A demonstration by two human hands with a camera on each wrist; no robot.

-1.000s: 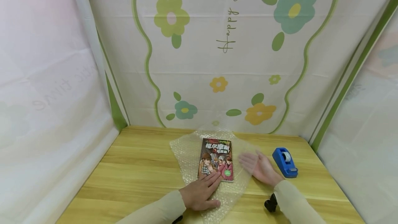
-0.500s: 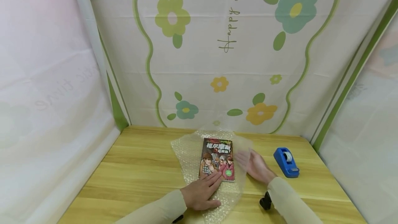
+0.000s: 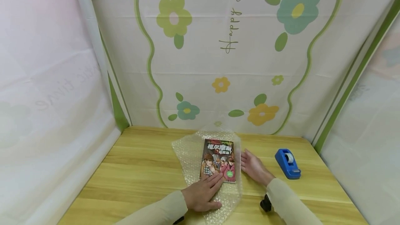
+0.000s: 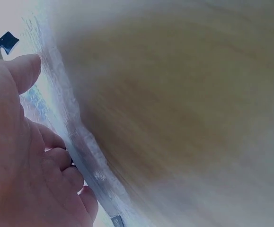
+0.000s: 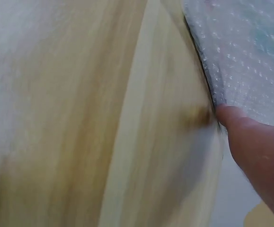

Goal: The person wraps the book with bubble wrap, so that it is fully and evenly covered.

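A comic-style book (image 3: 218, 159) with a dark illustrated cover lies on a sheet of bubble wrap (image 3: 187, 155), which spreads out to its left, above and below. My left hand (image 3: 201, 192) rests over the lower part of the book, fingers extended across the cover. At the right side, my right hand (image 3: 256, 167) is held low with fairly straight fingers right at the wrap's edge, which stands close along the book's right side. The right wrist view shows a finger (image 5: 250, 137) touching the edge of the bubble wrap (image 5: 245, 56).
A blue tape dispenser (image 3: 287, 163) stands to the right of the right hand on the wooden table (image 3: 150, 169). White fabric panels with flower prints (image 3: 200, 55) enclose the table at the back and both sides.
The right hand has moved left toward the book, bringing the right flap of bubble wrap in against the book's right edge. The left hand has stayed on the cover.
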